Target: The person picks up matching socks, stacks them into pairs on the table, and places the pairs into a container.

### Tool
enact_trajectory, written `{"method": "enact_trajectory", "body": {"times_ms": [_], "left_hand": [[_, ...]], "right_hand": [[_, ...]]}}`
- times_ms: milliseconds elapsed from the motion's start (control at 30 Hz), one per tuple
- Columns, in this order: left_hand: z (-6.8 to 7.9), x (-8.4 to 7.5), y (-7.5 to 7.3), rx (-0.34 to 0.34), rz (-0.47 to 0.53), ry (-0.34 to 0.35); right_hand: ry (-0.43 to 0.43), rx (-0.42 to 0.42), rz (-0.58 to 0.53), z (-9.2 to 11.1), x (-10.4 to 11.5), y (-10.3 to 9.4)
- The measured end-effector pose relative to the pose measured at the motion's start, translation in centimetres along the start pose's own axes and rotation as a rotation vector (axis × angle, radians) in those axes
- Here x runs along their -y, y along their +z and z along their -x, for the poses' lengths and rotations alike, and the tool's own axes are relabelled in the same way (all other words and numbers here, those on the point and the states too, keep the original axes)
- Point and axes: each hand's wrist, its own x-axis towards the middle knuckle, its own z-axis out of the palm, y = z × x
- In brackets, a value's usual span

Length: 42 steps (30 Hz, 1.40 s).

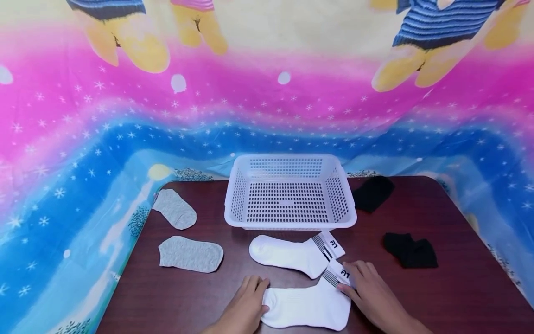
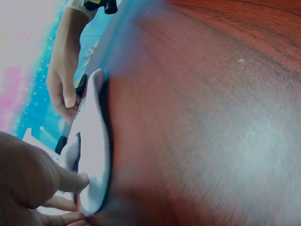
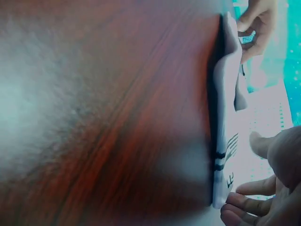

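A white sock [image 1: 306, 306] with a striped, lettered cuff lies flat at the table's near edge. My left hand [image 1: 246, 301] pinches its toe, the thumb on top in the left wrist view. At the cuff, my right hand [image 1: 371, 292] touches the end with its fingertips; in the right wrist view the thumb [image 3: 258, 143] stands apart from the fabric. Just beyond lies a matching white sock [image 1: 288, 253], toe to the left, its cuff close to the near sock's cuff.
Behind the white socks stands a white perforated plastic basket [image 1: 290, 225]. Two grey socks, one farther back [image 1: 177, 208] and one nearer [image 1: 191, 253], lie at left. Black socks lie at right, one beside the basket [image 1: 374, 194] and one nearer [image 1: 410, 250]. A printed cloth [image 1: 258, 111] hangs behind the table.
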Motion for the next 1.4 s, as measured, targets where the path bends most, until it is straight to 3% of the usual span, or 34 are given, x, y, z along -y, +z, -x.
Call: {"method": "enact_trajectory", "body": {"times_ms": [133,267,500,600,800,867,967,1167,1400], "left_hand": [[-0.2,0.0,0.8,-0.067,0.007,0.009],[-0.3,0.1,1.3,-0.115,0.029,0.02],[-0.5,0.3,1.5,-0.101,0.164,0.001],[-0.5,0.2,1.3,-0.081,0.33,-0.056],[-1.0,0.5,-0.2,-0.03,0.854,-0.281],[-1.4,0.9,-0.6,-0.023,0.999,-0.324],[-2.1,1.6,-1.5,-0.03,1.132,-0.35],[-4.3,3.5,-2.8,-0.109,1.163,-0.411],[-6.6,5.5,-2.6,-0.148,1.114,-0.498]], "right_hand": [[0.049,0.073,0.002,-0.7,-0.3,0.5],[0.1,0.107,-0.062,-1.2,-0.5,0.7],[0.177,0.182,-0.187,-1.6,-0.5,0.3],[0.216,0.201,-0.279,-1.7,-0.5,0.0],[0.213,0.248,-0.335,-2.0,-0.8,-1.3],[0.212,0.269,-0.334,-2.4,-0.9,-2.1],[0.244,0.279,-0.404,-3.1,-1.2,-3.1],[0.286,0.213,-0.656,-4.8,-2.0,-3.2],[0.367,0.203,-0.905,-6.8,-2.3,-2.0]]}}
